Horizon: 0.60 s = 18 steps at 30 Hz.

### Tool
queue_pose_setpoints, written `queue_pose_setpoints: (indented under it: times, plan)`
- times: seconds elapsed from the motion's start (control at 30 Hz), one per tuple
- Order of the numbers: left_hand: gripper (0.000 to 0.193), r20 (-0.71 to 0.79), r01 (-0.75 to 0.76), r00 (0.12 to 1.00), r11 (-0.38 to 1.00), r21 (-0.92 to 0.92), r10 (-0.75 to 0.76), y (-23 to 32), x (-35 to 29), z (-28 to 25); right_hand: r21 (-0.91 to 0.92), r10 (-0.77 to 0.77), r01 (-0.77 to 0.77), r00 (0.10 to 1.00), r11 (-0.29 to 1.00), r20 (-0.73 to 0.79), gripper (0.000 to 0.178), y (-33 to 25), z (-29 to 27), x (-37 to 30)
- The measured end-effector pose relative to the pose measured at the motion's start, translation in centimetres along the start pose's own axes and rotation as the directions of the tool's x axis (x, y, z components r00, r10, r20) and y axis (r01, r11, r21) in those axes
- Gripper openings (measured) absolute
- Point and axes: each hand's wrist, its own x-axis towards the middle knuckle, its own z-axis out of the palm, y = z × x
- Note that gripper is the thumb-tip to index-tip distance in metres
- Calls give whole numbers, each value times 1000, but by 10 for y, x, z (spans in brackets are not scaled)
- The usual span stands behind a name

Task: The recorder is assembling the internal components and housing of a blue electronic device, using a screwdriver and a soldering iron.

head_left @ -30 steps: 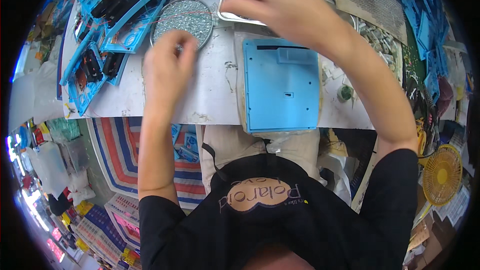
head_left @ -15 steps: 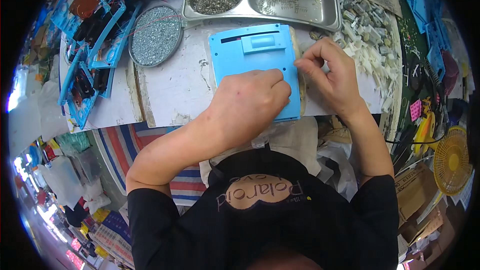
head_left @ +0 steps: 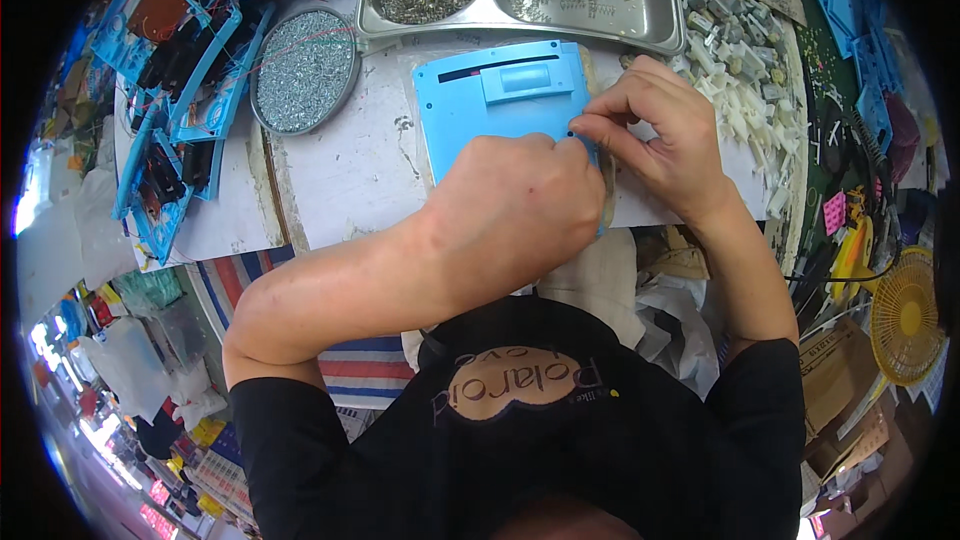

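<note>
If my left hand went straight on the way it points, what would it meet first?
Most likely your right hand, just right of your left hand, at the right edge of the blue panel. Depth is unclear, so it might pass underneath.

A scuffed, white-topped worktable (head_left: 345, 180) spans the upper view, with red, white and blue striped sheeting (head_left: 368, 370) below its near edge. At right, a yellow fan (head_left: 905, 315) sits near a cardboard box (head_left: 832, 370); white light (head_left: 102, 432) glares at far left.
</note>
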Motion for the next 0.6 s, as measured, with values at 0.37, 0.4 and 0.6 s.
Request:
queue_pose_setpoints:
  times: [0.37, 0.4, 0.6]
  plan:
    - [22, -249, 169, 907, 835, -524, -340, -13, -50, 17, 109, 100, -97, 995, 989, -21, 13, 0, 14, -5]
    - [22, -292, 138, 903, 855, -500, -316, -12, -50, 20, 107, 102, -99, 995, 989, -20, 13, 0, 14, -6]
    - [19, -396, 35, 900, 938, -345, -180, -9, -31, 31, 121, 146, -144, 989, 982, -14, 9, -1, 9, -8]
